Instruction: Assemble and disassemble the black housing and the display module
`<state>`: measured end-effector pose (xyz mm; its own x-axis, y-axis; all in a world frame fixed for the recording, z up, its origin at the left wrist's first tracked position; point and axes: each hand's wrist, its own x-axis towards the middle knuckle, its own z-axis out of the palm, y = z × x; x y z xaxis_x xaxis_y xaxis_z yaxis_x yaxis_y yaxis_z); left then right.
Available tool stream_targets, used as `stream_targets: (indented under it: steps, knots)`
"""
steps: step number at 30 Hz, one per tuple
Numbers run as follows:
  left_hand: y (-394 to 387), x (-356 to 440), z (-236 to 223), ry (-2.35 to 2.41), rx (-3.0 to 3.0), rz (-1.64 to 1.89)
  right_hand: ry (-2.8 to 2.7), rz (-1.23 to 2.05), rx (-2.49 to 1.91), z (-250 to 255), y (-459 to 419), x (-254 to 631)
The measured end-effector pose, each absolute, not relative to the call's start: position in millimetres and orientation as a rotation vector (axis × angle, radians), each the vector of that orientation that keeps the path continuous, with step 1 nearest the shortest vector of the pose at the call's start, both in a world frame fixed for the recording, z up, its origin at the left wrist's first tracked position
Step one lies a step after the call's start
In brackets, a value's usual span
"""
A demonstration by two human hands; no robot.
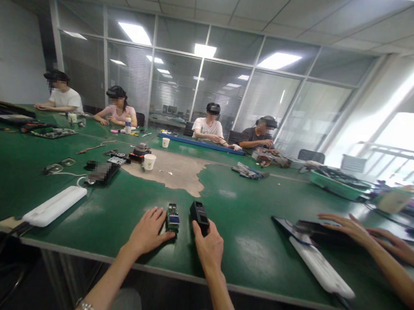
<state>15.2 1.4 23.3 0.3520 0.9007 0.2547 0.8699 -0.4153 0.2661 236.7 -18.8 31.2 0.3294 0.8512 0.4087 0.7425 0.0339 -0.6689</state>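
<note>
My left hand (148, 231) lies on the green table with its fingers stretched out. It is beside a small green circuit board (173, 219) that has a dark blue screen. The thumb is at the board's near end, and the fingertips are along its left edge. To the right, my right hand (210, 244) has its thumb and fingers around the near part of a black plastic casing (199, 214). That casing stays low over the table, pointing away from me; whether it touches the surface is unclear.
White power strips flank me, one at left (56, 205) and one at right (322, 267). Another person's hands (350, 228) reach in from the right over a dark flat object. A paper cup (149, 161) stands ahead. Several people sit across the table. A green basket (336, 186) holds parts.
</note>
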Motion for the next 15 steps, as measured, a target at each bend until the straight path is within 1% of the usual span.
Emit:
stream_targets:
  steps: [8,15]
  knots:
    - [0.1,16.3,24.8,1.662,2.526,0.544,-1.521,0.037,-1.820,27.2,-10.5,232.0]
    - [-1.6,16.9,25.6,1.649,2.549,0.550,-1.600,-0.046,-1.811,23.7,-16.5,229.4]
